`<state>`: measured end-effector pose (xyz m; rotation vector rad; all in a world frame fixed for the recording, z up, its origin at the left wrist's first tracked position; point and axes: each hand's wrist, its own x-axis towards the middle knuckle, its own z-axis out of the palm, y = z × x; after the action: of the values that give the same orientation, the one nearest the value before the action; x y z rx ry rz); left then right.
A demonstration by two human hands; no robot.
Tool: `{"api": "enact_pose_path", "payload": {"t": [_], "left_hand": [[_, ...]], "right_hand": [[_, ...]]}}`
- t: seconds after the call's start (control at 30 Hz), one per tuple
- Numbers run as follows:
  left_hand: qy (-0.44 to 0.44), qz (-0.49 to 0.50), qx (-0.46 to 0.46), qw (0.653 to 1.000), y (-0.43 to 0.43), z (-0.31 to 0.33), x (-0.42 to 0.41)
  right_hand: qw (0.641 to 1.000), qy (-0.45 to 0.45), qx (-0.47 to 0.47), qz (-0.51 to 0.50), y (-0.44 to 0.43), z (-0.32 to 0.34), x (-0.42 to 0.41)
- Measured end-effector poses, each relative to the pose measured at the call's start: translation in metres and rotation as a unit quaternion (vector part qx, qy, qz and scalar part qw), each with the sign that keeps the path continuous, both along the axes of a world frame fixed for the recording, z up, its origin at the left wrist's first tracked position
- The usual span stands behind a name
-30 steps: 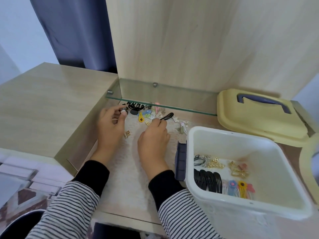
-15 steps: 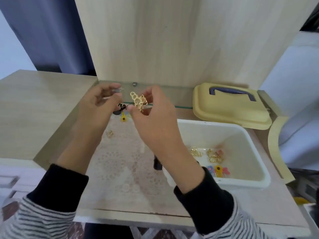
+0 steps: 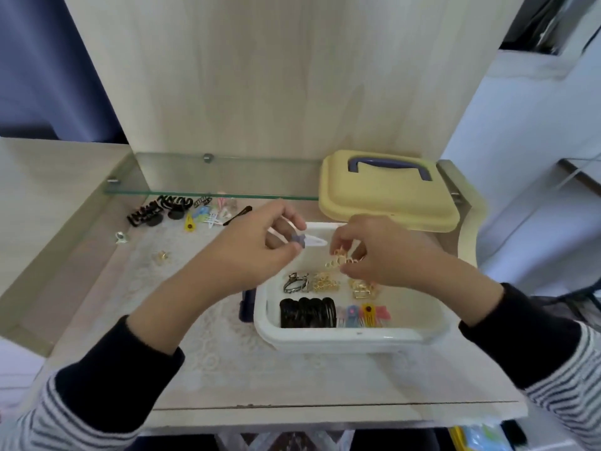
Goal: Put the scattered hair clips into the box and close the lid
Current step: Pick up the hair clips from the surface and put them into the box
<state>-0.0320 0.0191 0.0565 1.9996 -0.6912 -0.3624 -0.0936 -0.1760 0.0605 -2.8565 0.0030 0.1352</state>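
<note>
The white box (image 3: pixel 344 337) stands open on the desk with several black, gold and coloured clips laid in rows inside. Over its far side my right hand (image 3: pixel 383 255) pinches a gold clip (image 3: pixel 338 261). My left hand (image 3: pixel 250 252) pinches a white snap clip with a blue-grey star (image 3: pixel 307 240) just above the box's left rim. The yellow lid (image 3: pixel 387 193) with a blue handle lies behind the box. Scattered clips (image 3: pixel 192 211) lie under the glass shelf, among them black claw clips (image 3: pixel 144 214), a small pale clip (image 3: pixel 121 237) and a small gold clip (image 3: pixel 161 256).
A glass shelf (image 3: pixel 211 177) juts out low over the back of the desk, above the scattered clips. A wooden panel rises behind it. The desk's left wall and front edge (image 3: pixel 325 406) bound the lace-covered surface.
Both hands left the clip pile, rose with a clip each, then swung right and now hover over the box. The camera turned right too.
</note>
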Motion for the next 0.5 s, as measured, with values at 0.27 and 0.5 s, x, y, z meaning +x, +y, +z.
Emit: {"api": "enact_pose_path", "payload": {"t": [0.27,0.5], "left_hand": [[-0.063,-0.068,0.137,0.986,-0.018,-0.013,-0.005],[-0.049,-0.086,0.198,0.975,-0.034,-0.021,-0.002]], "right_hand": [[0.958,-0.005,-0.276,0.085,-0.006,-0.043,0.011],[0.967,0.009,-0.225,0.115,-0.017,-0.058,0.022]]}}
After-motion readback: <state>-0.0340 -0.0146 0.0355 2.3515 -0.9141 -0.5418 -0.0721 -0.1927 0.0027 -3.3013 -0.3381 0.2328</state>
